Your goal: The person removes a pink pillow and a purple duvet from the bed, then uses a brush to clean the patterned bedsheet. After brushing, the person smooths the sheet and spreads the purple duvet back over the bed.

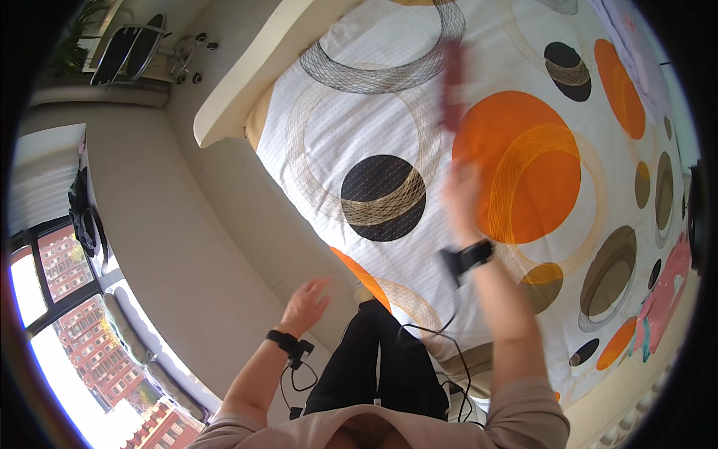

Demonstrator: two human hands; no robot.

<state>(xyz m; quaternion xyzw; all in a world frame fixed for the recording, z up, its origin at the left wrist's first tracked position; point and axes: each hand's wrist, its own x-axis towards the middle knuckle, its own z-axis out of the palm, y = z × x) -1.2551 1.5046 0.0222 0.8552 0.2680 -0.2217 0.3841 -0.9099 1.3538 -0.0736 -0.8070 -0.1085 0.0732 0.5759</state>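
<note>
My left hand (306,305) is held over the floor beside the bed, its fingers apart and nothing in it. Blurred by motion, my right hand (463,188) is above the patterned bedspread (387,269), near its large orange circle. Beyond that hand a long dark red object (453,84) is blurred too, and its kind is unclear. A pale gap shows between it and my fingers; whether a handle joins them is hidden by the blur. Both wrists wear black straps with small devices and cables.
A cream bed-end board (247,84) rises at the upper left. Black cables (463,359) hang near my right leg. Pink fabric (664,303) lies at the bed's right edge, lilac fabric (636,56) at the upper right. A wheeled chair (140,53) is in the far left corner, windows at left.
</note>
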